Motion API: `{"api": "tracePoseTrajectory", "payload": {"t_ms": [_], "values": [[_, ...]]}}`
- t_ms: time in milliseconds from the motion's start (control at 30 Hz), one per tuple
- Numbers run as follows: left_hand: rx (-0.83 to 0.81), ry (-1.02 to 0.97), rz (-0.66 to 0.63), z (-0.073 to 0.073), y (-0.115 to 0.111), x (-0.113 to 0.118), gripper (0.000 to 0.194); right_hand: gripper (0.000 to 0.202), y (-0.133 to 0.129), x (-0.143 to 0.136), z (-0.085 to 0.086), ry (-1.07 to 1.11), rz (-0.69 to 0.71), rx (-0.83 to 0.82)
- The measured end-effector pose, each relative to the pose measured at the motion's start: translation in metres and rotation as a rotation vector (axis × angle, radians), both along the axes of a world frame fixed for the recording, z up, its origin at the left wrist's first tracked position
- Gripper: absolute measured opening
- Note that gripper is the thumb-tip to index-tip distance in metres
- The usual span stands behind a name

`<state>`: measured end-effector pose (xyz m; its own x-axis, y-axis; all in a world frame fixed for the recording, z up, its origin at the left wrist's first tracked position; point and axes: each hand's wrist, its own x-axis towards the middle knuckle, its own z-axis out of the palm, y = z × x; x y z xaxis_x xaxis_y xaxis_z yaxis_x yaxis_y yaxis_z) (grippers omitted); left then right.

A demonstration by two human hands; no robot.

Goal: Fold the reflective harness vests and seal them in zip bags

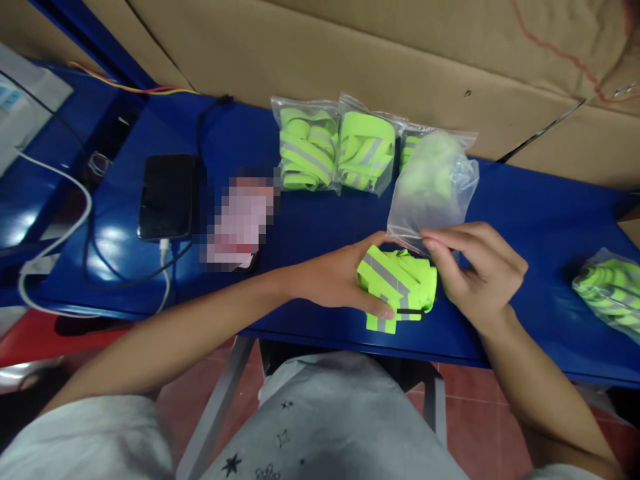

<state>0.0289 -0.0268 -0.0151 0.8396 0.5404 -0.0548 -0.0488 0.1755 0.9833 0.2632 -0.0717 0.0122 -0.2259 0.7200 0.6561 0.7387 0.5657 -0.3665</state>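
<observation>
My left hand (345,277) is wrapped round a folded bundle of neon-yellow reflective strap (400,283), thumb across the front. A grey stripe runs along the strap, and a short black piece shows at its lower edge. Between thumb and forefinger, my right hand (477,270) pinches the edge of a clear plastic bag (427,200). That bag extends away from me, above the bundle, and its near edge reaches the fingers of my left hand, partly hidden there. Whether the left fingers also grip the bag, I cannot tell.
Bagged yellow straps (309,147) and another such bag (367,150) lie along the back of the blue table (310,240). One more bag (610,290) is at the right. Leftward are a black phone (167,197) on a white cable and a blurred-out item (243,220). Cardboard (350,60) stands behind.
</observation>
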Motion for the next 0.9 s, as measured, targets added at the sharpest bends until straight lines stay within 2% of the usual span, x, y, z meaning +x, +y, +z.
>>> {"api": "tracePoseTrajectory", "payload": {"t_ms": [67,167,333,433,600,733,900], "values": [[0.021,0.023,-0.043,0.003,-0.002,-0.002,0.087,0.022,0.004,0.002,-0.002,-0.004,-0.033,-0.044],[0.047,0.057,-0.06,0.005,-0.005,-0.002,0.081,0.014,0.008,0.001,-0.003,0.014,-0.022,-0.17],[-0.013,0.141,0.081,0.004,-0.007,0.001,0.066,0.007,0.007,-0.002,-0.003,0.113,-0.021,-0.304],[-0.041,0.165,0.137,0.002,-0.005,0.003,0.07,0.006,0.006,-0.001,-0.003,0.21,-0.049,-0.336],[-0.11,0.009,0.14,0.001,0.0,0.004,0.094,0.005,0.005,0.001,-0.002,0.262,-0.083,-0.306],[-0.124,-0.01,0.117,0.005,0.005,0.003,0.073,0.006,0.004,0.002,0.001,0.233,-0.077,-0.267],[-0.123,0.031,0.304,0.009,0.006,0.005,0.06,0.014,0.0,-0.002,0.005,0.167,-0.061,-0.155]]}}
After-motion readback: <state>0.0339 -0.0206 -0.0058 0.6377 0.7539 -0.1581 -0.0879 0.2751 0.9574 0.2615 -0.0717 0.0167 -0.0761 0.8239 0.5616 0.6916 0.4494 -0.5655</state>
